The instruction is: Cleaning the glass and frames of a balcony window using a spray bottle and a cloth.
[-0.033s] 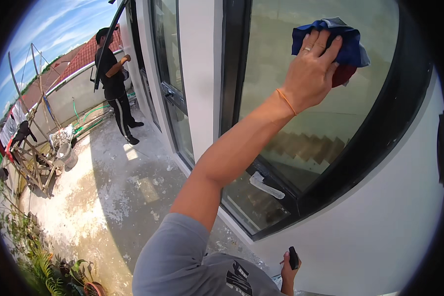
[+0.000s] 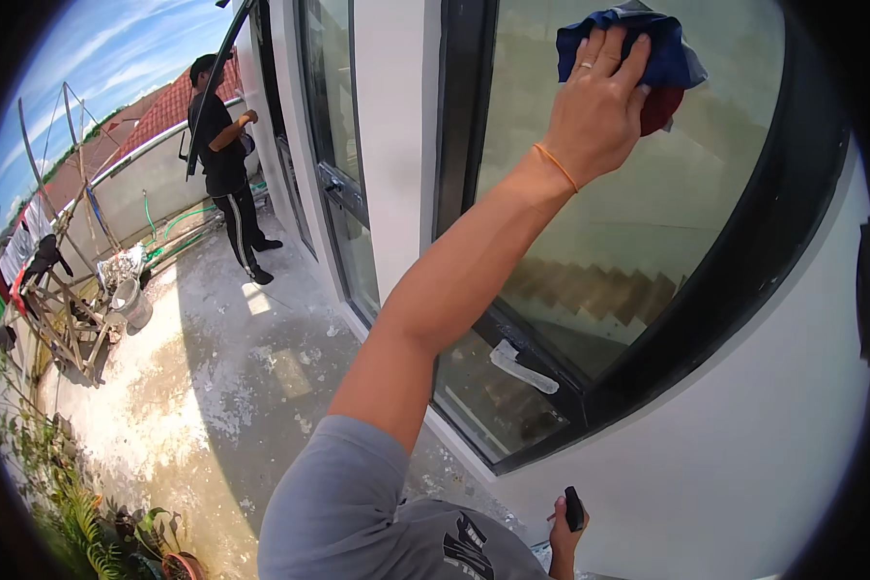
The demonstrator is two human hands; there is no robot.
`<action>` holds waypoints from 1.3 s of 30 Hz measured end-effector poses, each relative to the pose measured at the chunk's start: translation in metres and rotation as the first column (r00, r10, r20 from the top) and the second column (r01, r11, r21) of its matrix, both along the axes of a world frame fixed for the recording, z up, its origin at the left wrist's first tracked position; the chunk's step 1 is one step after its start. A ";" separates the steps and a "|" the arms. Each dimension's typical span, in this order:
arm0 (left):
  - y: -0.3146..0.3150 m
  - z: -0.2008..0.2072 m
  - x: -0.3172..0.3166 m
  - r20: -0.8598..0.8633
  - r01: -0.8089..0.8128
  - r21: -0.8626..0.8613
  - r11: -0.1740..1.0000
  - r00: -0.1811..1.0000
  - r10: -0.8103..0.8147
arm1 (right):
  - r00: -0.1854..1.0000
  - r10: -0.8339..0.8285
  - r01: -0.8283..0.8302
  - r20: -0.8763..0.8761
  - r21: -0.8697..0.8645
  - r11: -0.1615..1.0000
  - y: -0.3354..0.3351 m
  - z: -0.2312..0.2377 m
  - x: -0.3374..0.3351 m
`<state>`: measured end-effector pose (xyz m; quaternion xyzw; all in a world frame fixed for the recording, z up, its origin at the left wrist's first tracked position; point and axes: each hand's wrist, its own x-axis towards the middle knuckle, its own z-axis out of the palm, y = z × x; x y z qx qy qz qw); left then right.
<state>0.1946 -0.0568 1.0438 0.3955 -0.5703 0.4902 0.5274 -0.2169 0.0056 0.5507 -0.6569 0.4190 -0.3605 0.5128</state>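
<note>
Reaching up across the window, my left hand point(image 2: 597, 111) presses a bunched blue, grey and dark red cloth point(image 2: 669, 60) against the upper glass pane point(image 2: 638, 213). Its fingers lie over the cloth, and a ring and an orange wristband show on this arm. Low down beside the white wall, my right hand point(image 2: 562, 535) is closed around a small black object point(image 2: 575, 509); what kind it is cannot be made out. A black frame point(image 2: 590, 401) surrounds the panes.
A whitish strip point(image 2: 523, 367) sits on the frame's crossbar. Farther left, a person in black point(image 2: 224, 155) stands by another window point(image 2: 336, 184). A bucket point(image 2: 133, 307), a wooden rack point(image 2: 77, 333) with laundry, and plants point(image 2: 82, 532) line the stained concrete floor point(image 2: 251, 387).
My left hand and the cloth have shifted a little up and to the left over the glass. The right hand stays about where it was.
</note>
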 end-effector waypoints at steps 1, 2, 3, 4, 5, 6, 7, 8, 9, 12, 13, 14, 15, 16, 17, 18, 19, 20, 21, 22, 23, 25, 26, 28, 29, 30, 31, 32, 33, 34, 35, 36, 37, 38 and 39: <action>-0.001 0.023 0.025 -0.008 0.009 -0.045 0.999 1.000 -0.010 | 1.000 0.002 -0.002 0.009 0.011 1.000 0.002 0.001 0.002; 0.006 0.034 0.036 -0.047 -0.046 -0.133 0.990 0.998 0.040 | 1.000 -0.003 0.003 0.016 0.021 1.000 0.002 0.003 0.002; 0.010 0.038 0.061 -0.157 -0.080 0.010 0.997 0.984 0.081 | 1.000 -0.002 0.002 0.014 0.021 1.000 0.001 0.005 0.004; 0.011 0.033 0.077 -0.119 -0.059 -0.036 0.998 0.991 0.054 | 1.000 0.008 -0.009 0.022 0.018 1.000 0.001 0.002 0.004; 0.009 0.012 0.084 -0.166 -0.148 -0.032 0.989 0.976 0.141 | 0.999 -0.004 0.003 0.033 0.025 1.000 0.000 -0.003 0.000; 0.010 -0.015 0.088 -0.224 -0.128 -0.006 0.992 0.967 0.123 | 0.999 -0.017 0.015 0.052 0.029 0.999 -0.003 -0.008 0.001; 0.013 -0.049 0.090 -0.280 -0.105 0.022 0.994 0.954 0.107 | 0.998 -0.019 0.017 0.062 0.024 1.000 -0.006 -0.011 0.002; 0.019 -0.086 0.089 -0.329 -0.084 0.074 0.994 0.938 0.104 | 0.998 -0.021 0.020 0.051 0.026 0.999 -0.006 -0.014 0.000; 0.023 -0.125 0.083 -0.384 -0.098 0.106 0.990 0.914 0.132 | 0.999 -0.021 0.020 0.042 0.029 0.999 -0.006 -0.016 -0.001; 0.037 -0.243 0.061 -0.566 -0.147 0.238 0.960 0.782 0.260 | 1.000 0.025 -0.026 0.018 0.018 1.000 -0.006 -0.015 -0.002; 0.040 -0.276 0.057 -0.599 -0.147 0.258 0.955 0.751 0.277 | 0.999 0.023 -0.023 0.028 0.018 1.000 -0.004 -0.013 0.000; 0.043 -0.298 0.052 -0.631 -0.144 0.276 0.950 0.718 0.292 | 0.999 0.039 -0.039 0.025 0.028 0.999 -0.004 -0.007 0.004; 0.045 -0.310 0.049 -0.745 -0.037 0.230 0.972 0.636 0.201 | 0.999 0.049 -0.050 0.023 0.033 0.998 -0.006 -0.004 0.005; 0.048 -0.307 0.048 -0.839 0.066 0.166 0.984 0.535 0.105 | 0.999 0.038 -0.039 0.034 0.021 0.999 -0.009 -0.003 0.004; 0.047 -0.301 0.052 -0.887 0.074 0.034 0.997 0.462 -0.004 | 0.998 0.056 -0.057 0.015 0.001 0.998 -0.011 -0.004 0.000; 0.048 -0.284 0.057 -0.913 0.082 -0.099 0.992 0.389 -0.123 | 0.998 0.066 -0.066 -0.001 -0.022 0.998 -0.013 -0.007 0.000; 0.051 -0.259 0.064 -0.896 0.041 -0.157 0.987 0.415 -0.160 | 0.999 0.034 -0.034 0.035 -0.020 0.999 -0.016 -0.012 0.002; 0.057 -0.210 0.060 -0.862 0.004 -0.221 0.975 0.466 -0.197 | 0.997 0.016 -0.014 0.077 -0.034 0.999 -0.015 -0.007 0.001; 0.060 -0.176 0.064 -0.817 -0.094 -0.255 0.962 0.554 -0.162 | 0.998 0.009 -0.008 0.068 -0.010 1.000 -0.014 -0.005 0.001; 0.057 -0.146 0.072 -0.766 -0.189 -0.298 0.936 0.632 -0.116 | 0.998 0.006 -0.007 0.060 0.013 1.000 -0.015 -0.003 0.001; 0.046 -0.126 0.084 -0.767 -0.158 -0.196 0.968 0.639 -0.051 | 0.998 -0.003 0.003 0.070 0.012 1.000 -0.011 0.001 -0.001; 0.021 -0.096 0.111 -0.663 -0.250 -0.098 0.963 0.738 0.124 | 0.998 -0.008 0.001 0.066 0.106 0.994 0.000 0.011 -0.008; 0.007 -0.082 0.121 -0.555 -0.358 -0.125 0.925 0.798 0.233 | 0.997 -0.020 0.013 0.073 0.102 0.995 0.000 0.008 -0.013; -0.001 -0.035 0.133 -0.472 -0.255 -0.138 0.957 0.866 0.162 | 0.996 -0.076 0.075 0.041 0.024 0.997 -0.001 -0.012 -0.024; -0.001 -0.003 0.137 -0.431 -0.248 -0.135 0.959 0.887 0.169 | 0.995 -0.091 0.090 0.049 0.022 0.996 -0.004 -0.024 -0.027; 0.000 0.036 0.138 -0.428 -0.254 -0.103 0.962 0.884 0.187 | 0.995 -0.105 0.105 0.005 -0.039 0.994 -0.007 -0.037 -0.036; 0.004 0.075 0.141 -0.392 -0.301 -0.086 0.950 0.887 0.246 | 0.993 -0.111 0.106 -0.037 -0.103 0.989 -0.011 -0.044 -0.038; 0.013 0.114 0.145 -0.305 -0.342 -0.074 0.937 0.902 0.305 | 0.993 -0.113 0.109 -0.036 -0.103 0.989 -0.013 -0.043 -0.036; 0.025 0.151 0.150 -0.282 -0.354 -0.037 0.934 0.901 0.330 | 0.994 -0.100 0.099 -0.032 -0.025 0.995 -0.010 -0.030 -0.033; 0.033 0.178 0.155 -0.262 -0.366 0.004 0.931 0.898 0.354 | 0.996 -0.090 0.091 -0.031 0.054 0.994 -0.007 -0.023 -0.034; 0.038 0.196 0.156 -0.255 -0.365 0.030 0.931 0.897 0.360 | 0.995 -0.095 0.097 -0.041 0.057 0.994 -0.011 -0.030 -0.038; 0.039 0.202 0.157 -0.247 -0.365 0.057 0.929 0.897 0.367 | 0.990 -0.095 0.094 -0.101 -0.019 0.995 -0.018 -0.042 -0.041; 0.035 0.196 0.158 -0.248 -0.361 0.065 0.930 0.897 0.366 | 0.983 -0.098 0.085 -0.158 -0.092 0.992 -0.021 -0.049 -0.040; 0.034 0.186 0.161 -0.250 -0.363 0.042 0.931 0.898 0.362 | 0.982 -0.095 0.082 -0.163 -0.085 0.993 -0.024 -0.056 -0.040; 0.041 0.174 0.164 -0.249 -0.375 0.022 0.927 0.896 0.369 | 0.988 -0.090 0.081 -0.126 -0.076 0.994 -0.023 -0.055 -0.035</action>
